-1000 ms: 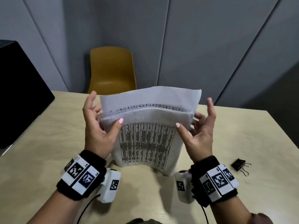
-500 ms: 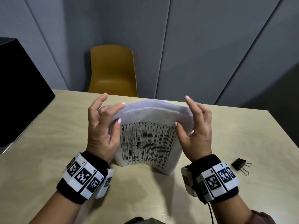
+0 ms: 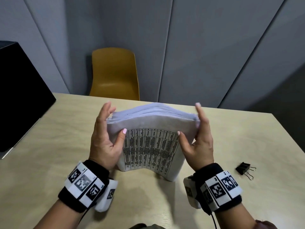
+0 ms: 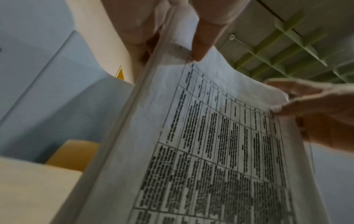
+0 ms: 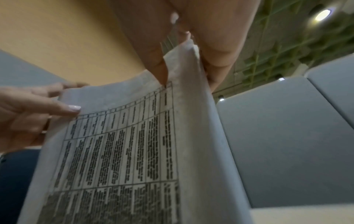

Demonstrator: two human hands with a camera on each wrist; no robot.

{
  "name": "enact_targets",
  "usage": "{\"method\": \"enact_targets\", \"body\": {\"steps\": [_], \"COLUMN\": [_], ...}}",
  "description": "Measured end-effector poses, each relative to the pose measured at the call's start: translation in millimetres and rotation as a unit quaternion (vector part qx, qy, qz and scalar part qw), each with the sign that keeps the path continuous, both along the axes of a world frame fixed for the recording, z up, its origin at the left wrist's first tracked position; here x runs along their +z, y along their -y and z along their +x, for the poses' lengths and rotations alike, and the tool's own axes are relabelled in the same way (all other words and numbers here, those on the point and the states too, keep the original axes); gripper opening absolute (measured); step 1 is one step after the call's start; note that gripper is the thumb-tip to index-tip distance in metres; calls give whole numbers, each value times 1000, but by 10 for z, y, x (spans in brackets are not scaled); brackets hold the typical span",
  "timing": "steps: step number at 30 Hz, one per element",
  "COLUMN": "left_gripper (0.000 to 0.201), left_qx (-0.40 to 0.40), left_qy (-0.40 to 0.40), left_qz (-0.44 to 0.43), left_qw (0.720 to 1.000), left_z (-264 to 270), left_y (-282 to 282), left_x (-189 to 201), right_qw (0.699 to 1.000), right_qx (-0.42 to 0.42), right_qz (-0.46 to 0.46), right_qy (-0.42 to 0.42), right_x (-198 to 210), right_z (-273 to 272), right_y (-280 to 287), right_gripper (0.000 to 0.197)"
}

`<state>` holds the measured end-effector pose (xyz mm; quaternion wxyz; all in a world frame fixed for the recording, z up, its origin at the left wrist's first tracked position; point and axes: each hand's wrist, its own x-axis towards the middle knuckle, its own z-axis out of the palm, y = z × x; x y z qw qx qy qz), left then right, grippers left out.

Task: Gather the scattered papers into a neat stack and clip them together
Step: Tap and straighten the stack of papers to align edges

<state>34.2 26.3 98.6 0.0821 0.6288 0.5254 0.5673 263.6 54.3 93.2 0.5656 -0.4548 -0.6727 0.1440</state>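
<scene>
Straightened since before, both hands' fingers [image 3: 105, 113] clasp one paper stack [image 3: 151, 146], perhaps six sheets; one binder clip [image 3: 245, 169] lies apart.

Head camera sits above my forearms, looking forward and down across the table [image 3: 49, 154] toward the yellow chair [image 3: 115, 75] and grey wall panels; mid-range, both wrists in frame.

Left wrist camera looks up along my left hand [image 4: 157, 22] from very close, lens almost against the paper stack [image 4: 210, 151], ceiling grid behind.

Right wrist camera mirrors it: up along my right hand [image 5: 182, 30], printed sheet filling the frame, ceiling light at top right.

Shared: all three see the stack's printed front page; each wrist view catches the opposite hand at the far edge.
</scene>
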Motion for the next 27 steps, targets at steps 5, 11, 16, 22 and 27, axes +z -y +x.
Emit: {"method": "enact_targets", "body": {"steps": [5, 11, 16, 22, 27], "left_gripper": [67, 19, 46, 21, 41], "left_qx": [-61, -58, -83, -45, -39], "left_qy": [194, 207, 217, 230, 215], "left_qz": [-149, -149, -142, -151, -148], "left_qw": [968, 965, 962, 960, 965], "left_z": [32, 113, 8, 128, 85], "left_y": [-23, -103, -40, -46, -70], "left_x": [-50, -16, -81, -45, -69], "right_qw": [939, 947, 941, 942, 941], "right_qx": [131, 130, 115, 108, 106], "right_qz": [-264, -201, -216, -195, -209], "right_qy": [-178, -215, -233, -250, -245], "right_x": [-192, -161, -188, -153, -175], "right_z": [67, -9, 100, -4, -40], "right_y": [-69, -45, 1, -42, -25], "right_gripper": [37, 13, 39, 15, 35]}}
